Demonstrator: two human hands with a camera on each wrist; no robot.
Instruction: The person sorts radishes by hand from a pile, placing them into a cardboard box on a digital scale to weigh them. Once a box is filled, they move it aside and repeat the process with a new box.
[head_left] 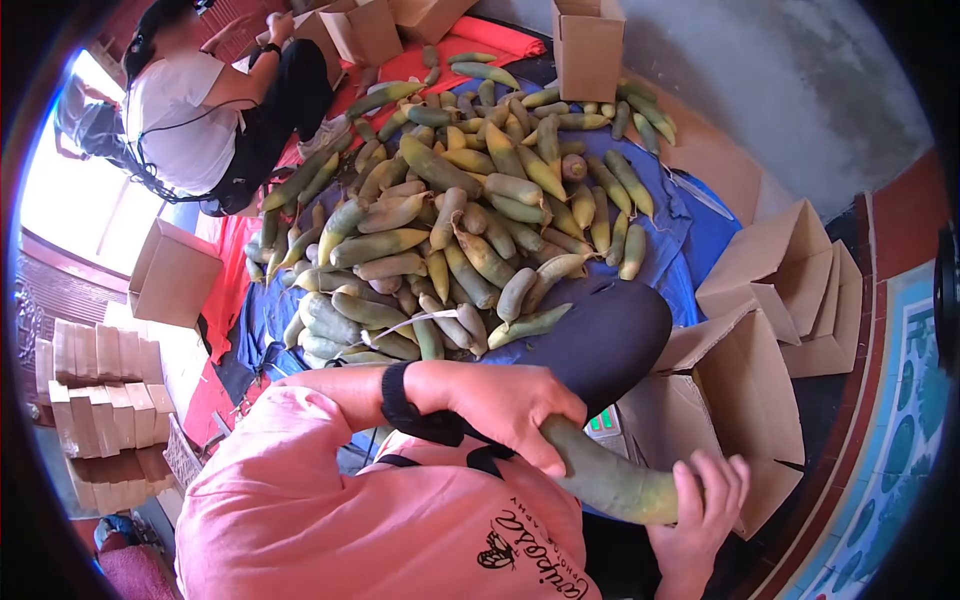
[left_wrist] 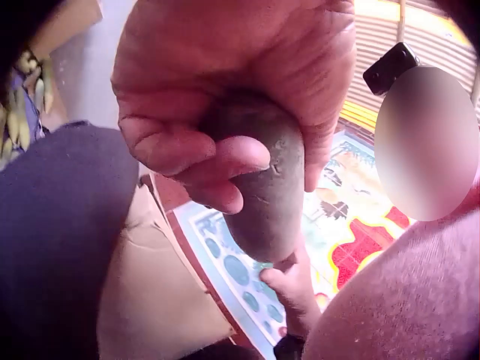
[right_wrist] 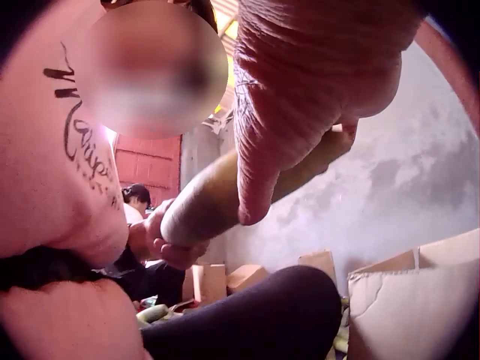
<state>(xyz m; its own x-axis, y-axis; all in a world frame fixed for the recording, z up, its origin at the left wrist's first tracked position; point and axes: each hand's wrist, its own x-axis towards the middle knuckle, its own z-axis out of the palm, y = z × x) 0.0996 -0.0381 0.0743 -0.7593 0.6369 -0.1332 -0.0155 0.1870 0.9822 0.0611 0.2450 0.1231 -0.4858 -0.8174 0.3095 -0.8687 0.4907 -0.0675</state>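
A large green radish (head_left: pixel 620 482) is held between both hands in front of the pink shirt, tilted down to the right in the head view. My left hand (head_left: pixel 510 405) grips its left end, with fingers curled round it in the left wrist view. At the other end, my right hand (head_left: pixel 700 500) wraps its fingers round the paler part. The right wrist view shows the radish (right_wrist: pixel 206 199) running from the left hand (right_wrist: pixel 180 244) up behind the right palm (right_wrist: pixel 315 90). Just beneath the radish, a scale (head_left: pixel 606 425) with lit green digits is partly hidden.
A heap of green radishes (head_left: pixel 440 240) covers a blue tarp (head_left: pixel 690 235) ahead. An open cardboard box (head_left: pixel 755 420) stands at the right, with another box (head_left: pixel 780 270) beyond it. Stacked cartons (head_left: pixel 105 410) are at the left. Another person (head_left: pixel 190 110) sits at the back left.
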